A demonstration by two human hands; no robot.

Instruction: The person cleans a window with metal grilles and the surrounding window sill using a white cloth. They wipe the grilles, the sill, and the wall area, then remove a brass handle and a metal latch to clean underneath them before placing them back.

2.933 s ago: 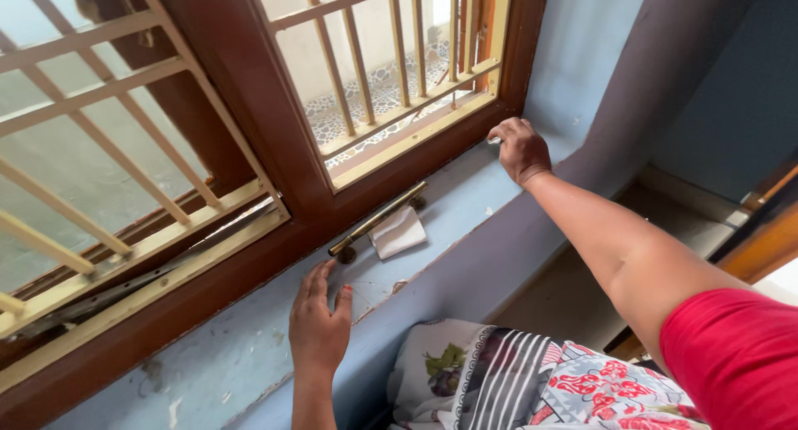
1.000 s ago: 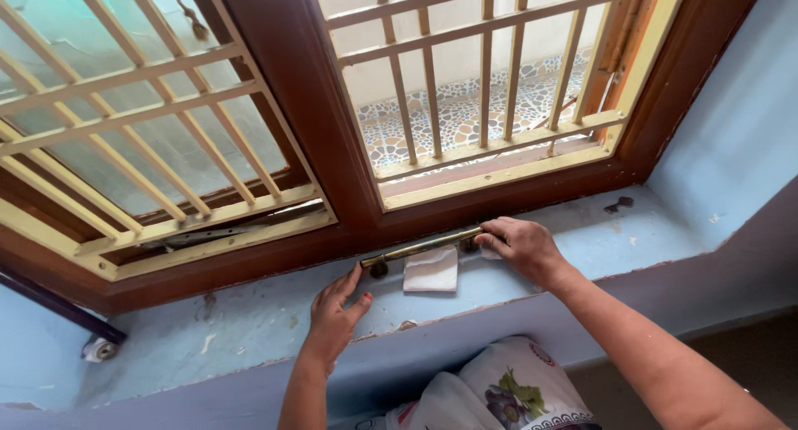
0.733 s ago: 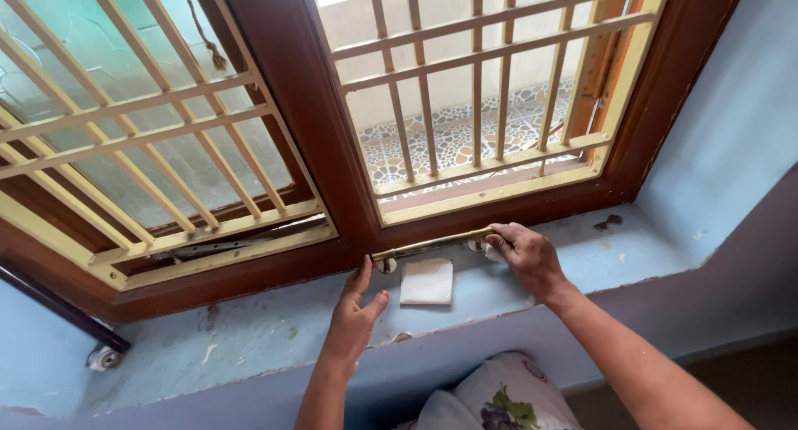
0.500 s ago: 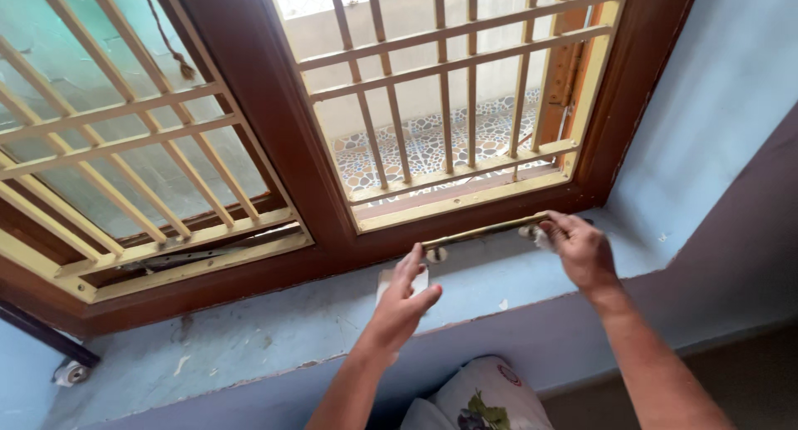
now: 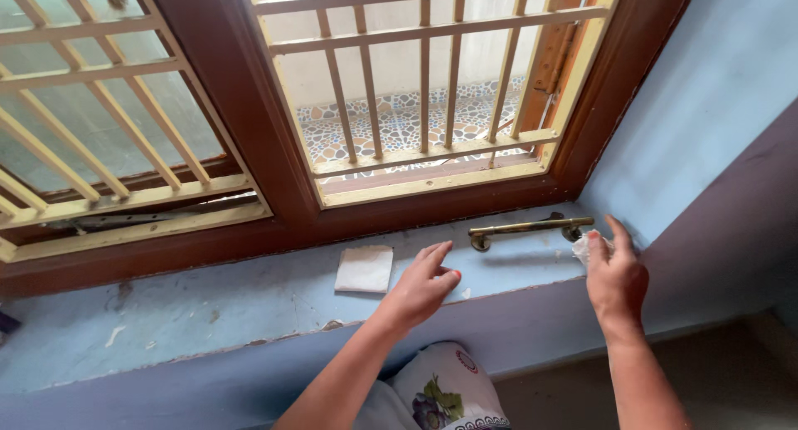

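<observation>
We see the brass handle lying on the blue windowsill, near the right-hand corner below the window frame. Our right hand closes on a small white cloth beside the handle's right end. Our left hand hovers open, holding nothing. A folded white paper lies untouched.

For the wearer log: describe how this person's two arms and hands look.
Both forearms are bare, with no sleeves, watch or bangles in view. The left hand has an orange-red painted thumbnail. The right hand shows no ring; its nails cannot be seen.
</observation>
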